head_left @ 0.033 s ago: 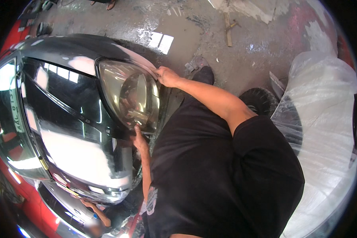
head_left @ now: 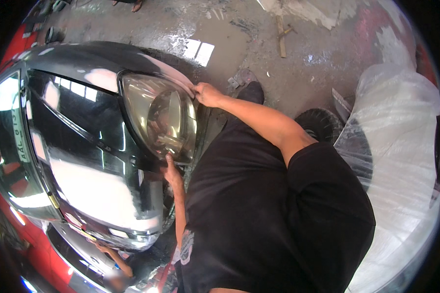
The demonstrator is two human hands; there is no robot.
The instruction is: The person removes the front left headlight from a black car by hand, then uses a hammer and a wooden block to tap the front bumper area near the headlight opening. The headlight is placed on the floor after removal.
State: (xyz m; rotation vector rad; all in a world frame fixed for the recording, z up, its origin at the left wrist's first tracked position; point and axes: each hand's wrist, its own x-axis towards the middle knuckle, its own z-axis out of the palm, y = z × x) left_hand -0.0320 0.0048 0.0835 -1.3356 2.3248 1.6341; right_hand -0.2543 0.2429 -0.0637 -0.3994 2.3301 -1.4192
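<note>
A cloudy, yellowed headlight [head_left: 164,122] sits at the front corner of a glossy black car [head_left: 83,146]. My right hand [head_left: 208,94] reaches across to the lamp's upper far corner, fingertips pinched on the edge where it meets the fender. At the lamp's lower near edge, my left hand [head_left: 170,171] comes up from below with its fingers curled against the rim. My black shirt hides most of the left forearm.
A bulky shape wrapped in clear plastic [head_left: 401,146] fills the right side, with a tyre [head_left: 318,124] beside it. The wet concrete floor [head_left: 303,63] holds a wooden stick [head_left: 281,36]. Red bodywork [head_left: 14,229] runs along the left. Another person's arm [head_left: 115,261] shows low down.
</note>
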